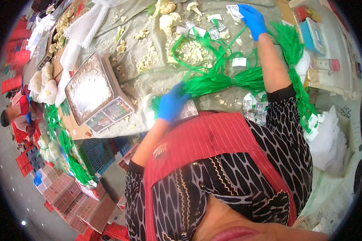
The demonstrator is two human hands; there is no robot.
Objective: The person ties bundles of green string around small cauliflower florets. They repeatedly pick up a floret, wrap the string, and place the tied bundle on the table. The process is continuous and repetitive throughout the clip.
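My right hand [253,21], in a blue glove, pinches a white printed label [234,12] at the far side of the table. My left hand [173,104], also blue-gloved and blurred by motion, is at the near end of a bundle of green mesh net bags [211,84]; whether its fingers grip the netting cannot be told. Green net strands loop away from the bundle, with several white tags [214,32] on them. Beside my left wrist is another printed label [189,109]. Cauliflower florets [170,22] and crumbs lie on the cloth beyond.
A weighing scale with a crumb-strewn metal pan [92,87] stands to the left, near white foam netting [84,27]. More green nets [288,45] hang at the right, by a blue-and-white box [313,36]. Stacked crates [78,205] and a person [18,111] are at left.
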